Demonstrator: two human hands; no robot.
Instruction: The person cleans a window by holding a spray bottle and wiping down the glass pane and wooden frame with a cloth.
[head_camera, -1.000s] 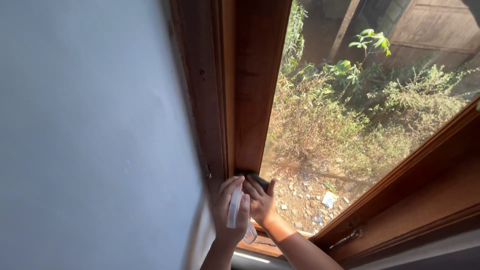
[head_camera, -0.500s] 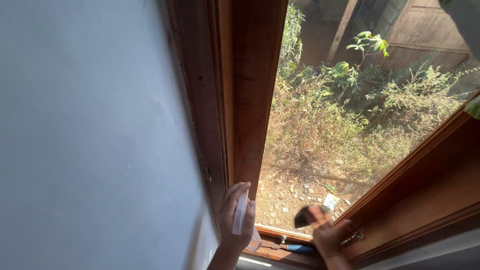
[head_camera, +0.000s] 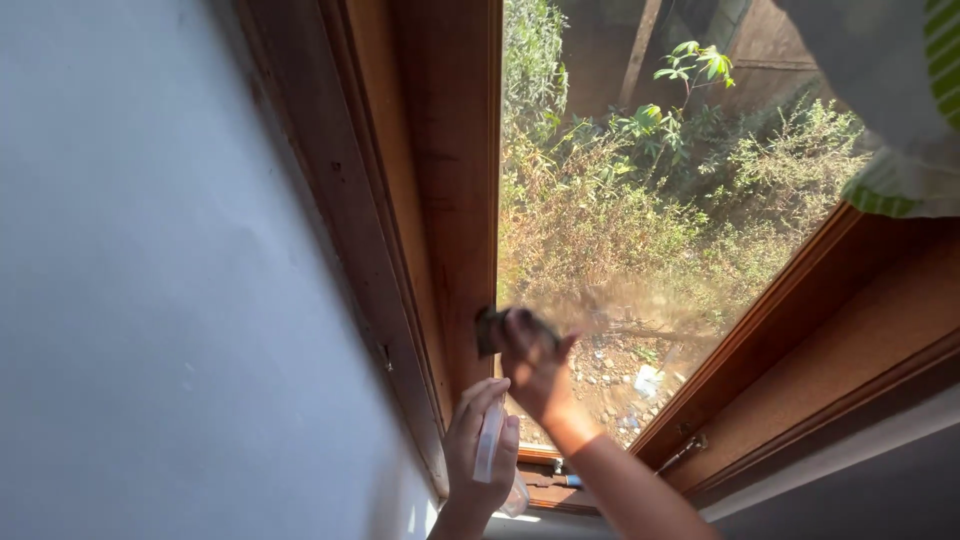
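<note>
Right hand (head_camera: 535, 365) grip clenched on a small dark cloth (head_camera: 492, 328), pressed at the lower part of the glass pane (head_camera: 620, 220), right where the glass meets the vertical wooden window frame (head_camera: 440, 200). Cloth is blurred, exact shape hard to tell; it sticks out past the fingertips toward the frame, touching or nearly touching the wood edge. Right forearm comes up from the bottom edge of view, angled up-left.

Left hand (head_camera: 482, 455) grip wrapped around a clear plastic spray bottle (head_camera: 490, 440), below the right hand and just beside it, near the bottom left corner of the window. Only a pale strip of the bottle shows between the fingers, plus a clear bit lower down; nozzle not visible. Left hand sits against the lower end of the frame, close to the pale wall (head_camera: 150, 300) that fills the left side.

Bottom rail of the frame has a small metal fitting with a blue part (head_camera: 566, 481), just right of the left hand. A metal latch (head_camera: 683, 450) sits on the angled wooden sash to the right. Through the glass: dry shrubs, green plants, bare ground with litter. Striped green-and-white fabric (head_camera: 900, 180) hangs at the top right corner, sunlit.
</note>
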